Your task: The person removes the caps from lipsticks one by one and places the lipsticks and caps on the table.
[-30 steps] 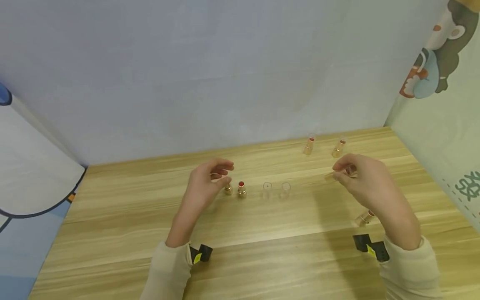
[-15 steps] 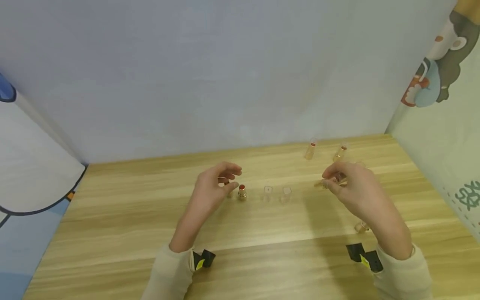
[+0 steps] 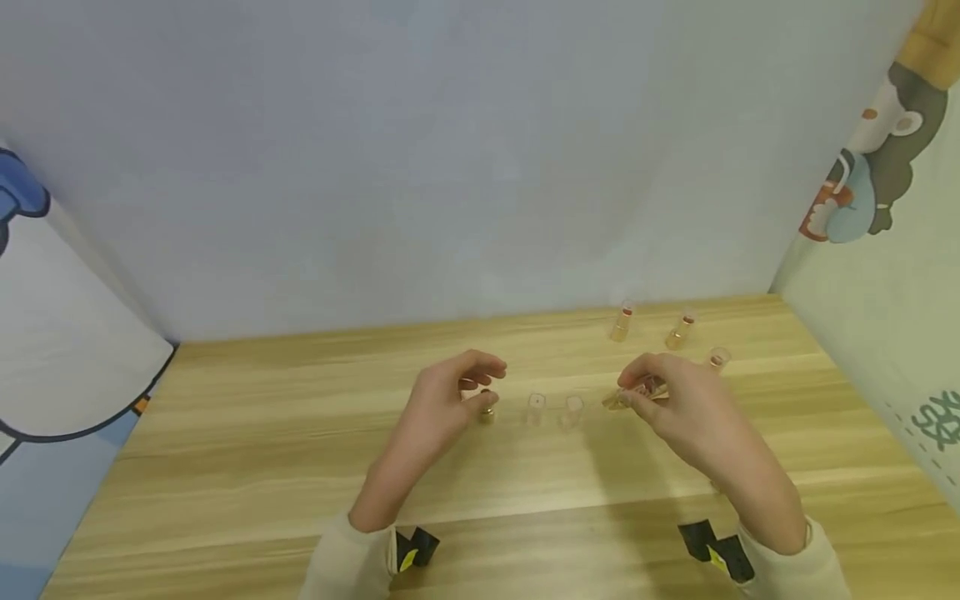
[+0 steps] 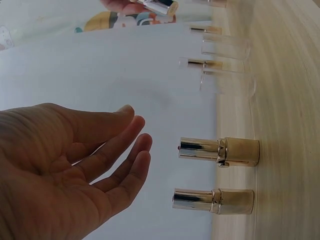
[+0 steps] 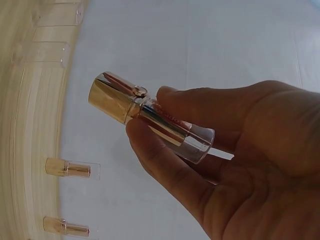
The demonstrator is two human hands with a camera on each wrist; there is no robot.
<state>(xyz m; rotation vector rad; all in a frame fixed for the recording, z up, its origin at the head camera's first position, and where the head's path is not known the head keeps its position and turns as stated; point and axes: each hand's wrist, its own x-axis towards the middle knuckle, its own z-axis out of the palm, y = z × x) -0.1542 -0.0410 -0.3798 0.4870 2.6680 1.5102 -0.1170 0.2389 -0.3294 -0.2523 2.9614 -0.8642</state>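
My right hand (image 3: 686, 412) pinches a gold lipstick (image 5: 112, 100) between thumb and fingers, above the table. A clear cap (image 5: 197, 150) covers its upper end, and it lies tilted. My left hand (image 3: 450, 408) hovers with loosely bent fingers and holds nothing. Beside it stand two uncapped gold lipsticks, a nearer one (image 4: 242, 151) and another (image 4: 235, 201), upright in the left wrist view. In the head view the left hand partly covers one and hides the other. Two clear caps, one (image 3: 536, 408) and a second (image 3: 573, 410), stand on the table between my hands.
Two capped lipsticks, one (image 3: 621, 323) and another (image 3: 679, 331), stand near the back wall (image 3: 450, 208). A further clear-topped one (image 3: 717, 358) shows behind my right hand. The right forearm almost hides another. A printed wall (image 3: 885, 333) bounds the wooden table (image 3: 262, 442) on the right.
My right hand has moved left with the capped lipstick. My left hand has shifted right, over the uncapped lipsticks. The head view has tilted up a little.
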